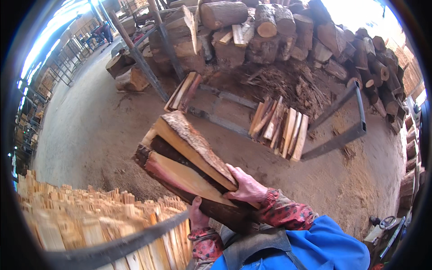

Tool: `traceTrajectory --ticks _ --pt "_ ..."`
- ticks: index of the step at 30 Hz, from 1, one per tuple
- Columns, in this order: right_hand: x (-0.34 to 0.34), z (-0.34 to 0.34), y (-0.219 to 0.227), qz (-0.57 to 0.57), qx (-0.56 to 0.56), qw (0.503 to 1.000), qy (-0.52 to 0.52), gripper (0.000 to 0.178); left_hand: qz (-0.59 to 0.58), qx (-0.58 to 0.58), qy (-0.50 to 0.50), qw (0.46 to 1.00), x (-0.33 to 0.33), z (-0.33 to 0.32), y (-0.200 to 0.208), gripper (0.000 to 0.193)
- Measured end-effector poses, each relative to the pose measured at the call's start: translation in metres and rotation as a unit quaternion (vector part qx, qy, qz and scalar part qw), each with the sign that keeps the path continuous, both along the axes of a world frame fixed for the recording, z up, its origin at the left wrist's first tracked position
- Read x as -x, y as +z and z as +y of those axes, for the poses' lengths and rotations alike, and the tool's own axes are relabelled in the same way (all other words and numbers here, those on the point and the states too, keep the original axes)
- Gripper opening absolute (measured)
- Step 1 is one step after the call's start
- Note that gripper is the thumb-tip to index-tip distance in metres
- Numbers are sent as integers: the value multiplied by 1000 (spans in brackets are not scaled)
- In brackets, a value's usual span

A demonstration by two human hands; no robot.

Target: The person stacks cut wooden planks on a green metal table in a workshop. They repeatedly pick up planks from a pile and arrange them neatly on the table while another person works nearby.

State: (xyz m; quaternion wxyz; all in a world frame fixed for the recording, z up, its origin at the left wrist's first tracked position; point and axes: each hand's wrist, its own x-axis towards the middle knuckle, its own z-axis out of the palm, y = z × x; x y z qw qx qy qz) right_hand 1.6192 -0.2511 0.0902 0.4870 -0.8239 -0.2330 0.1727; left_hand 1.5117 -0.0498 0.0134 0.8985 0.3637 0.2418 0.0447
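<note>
Two or so pieces of split firewood point(193, 157) lie together in front of my body, bark on their outer sides and pale wood inside. My right hand point(246, 185) is closed round the near right end of the upper piece, its thumb on the wood. My left hand point(198, 213) grips the lower piece's near edge from below, thumb on top; its other fingers are mostly hidden. Beyond the held pieces stands a low metal rack point(220, 121), with a few split sticks point(183, 93) at its left end and several more point(281, 128) at its right end.
Large logs point(265, 27) are piled along the back and right. A big stack of split wood point(94, 225) with a metal band point(121, 240) stands close at my left. Metal uprights point(360, 108) rise from the rack. Far left, a person point(104, 32) bends over.
</note>
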Motion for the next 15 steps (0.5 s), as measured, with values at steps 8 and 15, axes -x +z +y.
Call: traceTrajectory --ticks 8,15 --pt "-146 35 -4 47 -41 993 -99 101 12 14 -83 996 -196 48 21 54" --pt "-260 38 -23 112 -119 974 -160 95 47 -55 -162 984 -343 55 12 54"
